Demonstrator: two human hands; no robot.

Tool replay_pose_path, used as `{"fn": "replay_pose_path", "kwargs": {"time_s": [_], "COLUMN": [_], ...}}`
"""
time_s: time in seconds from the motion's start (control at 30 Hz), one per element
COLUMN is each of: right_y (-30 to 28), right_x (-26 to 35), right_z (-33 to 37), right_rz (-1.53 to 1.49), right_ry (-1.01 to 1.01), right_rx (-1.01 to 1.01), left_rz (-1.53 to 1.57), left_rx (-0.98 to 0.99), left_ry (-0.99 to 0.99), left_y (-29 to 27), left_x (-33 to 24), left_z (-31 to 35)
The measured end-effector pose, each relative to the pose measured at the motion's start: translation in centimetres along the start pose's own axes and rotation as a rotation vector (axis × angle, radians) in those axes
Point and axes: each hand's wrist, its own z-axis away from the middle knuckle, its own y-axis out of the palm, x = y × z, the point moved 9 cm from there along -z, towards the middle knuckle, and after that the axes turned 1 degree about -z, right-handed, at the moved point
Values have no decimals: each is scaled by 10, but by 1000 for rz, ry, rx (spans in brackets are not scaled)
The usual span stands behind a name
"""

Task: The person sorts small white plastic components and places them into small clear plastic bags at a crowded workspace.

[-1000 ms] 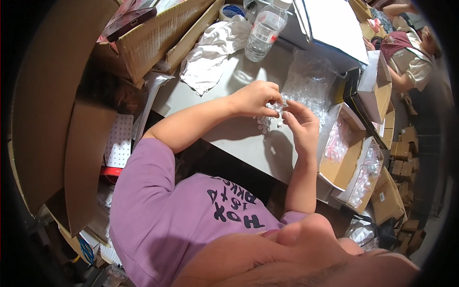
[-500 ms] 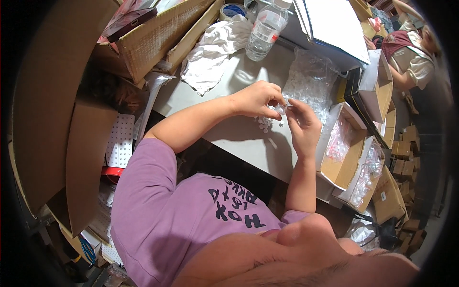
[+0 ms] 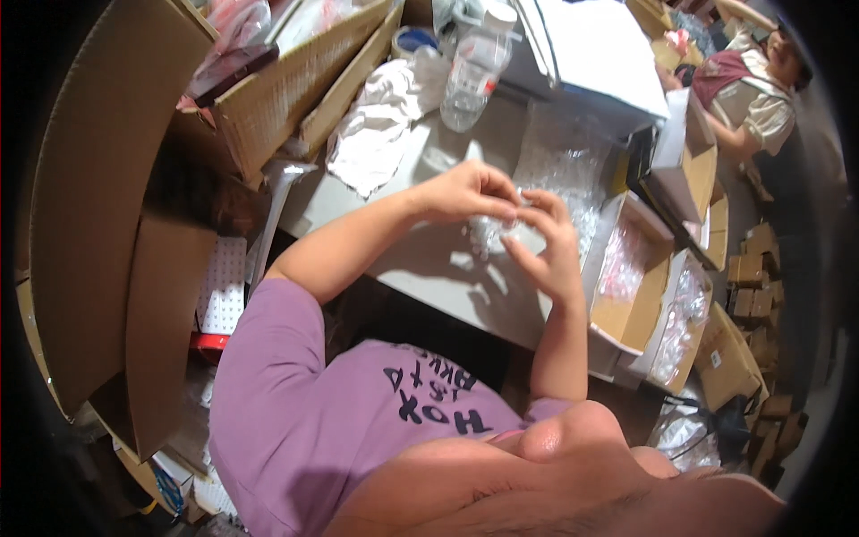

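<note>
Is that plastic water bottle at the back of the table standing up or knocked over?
Standing upright: the plastic bottle rests on its base on the table, white cap uppermost.

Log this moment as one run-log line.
left hand: pinching small clear plastic piece | right hand: fingers on same piece | under hands: grey table | behind: clear bags, water bottle

Open brown cartons [image 3: 631, 291] of clear packets stand at the table's [image 3: 429, 268] right edge; a clear bottle's label [image 3: 488, 82] shows red and white near its far edge.
</note>
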Motion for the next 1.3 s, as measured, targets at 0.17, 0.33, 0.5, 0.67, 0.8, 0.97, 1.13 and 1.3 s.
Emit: {"fn": "replay_pose_path", "kwargs": {"time_s": [0.17,0.33,0.5,0.67,0.8,0.97,1.13,1.3], "right_y": [-6,-7,-3,7,15,15,21,25], "right_x": [-20,-46,-58,-50,-52,-57,-53,-53], "right_z": [1,10,15,12,12,14,13,14], "right_rz": [-172,-476,-711,-600,-609,-688,-635,-652], "right_ry": [136,203,392,391,374,398,463,463], "right_rx": [-140,-239,-244,-168,-116,-141,-40,24], "left_rz": [192,137,39,41,-40,-69,-172,-240], "left_rx": [42,29,15,-84,-69,-123,-69,-9], "left_ry": [-14,-40,-3,59,41,17,23,17], "left_y": [4,3,2,-3,-5,-9,-4,4], "left_x": [-2,9,-5,-8,-4,-3,-6,-5], "left_z": [-3,-4,-1,-3,-1,0,1,1]}}
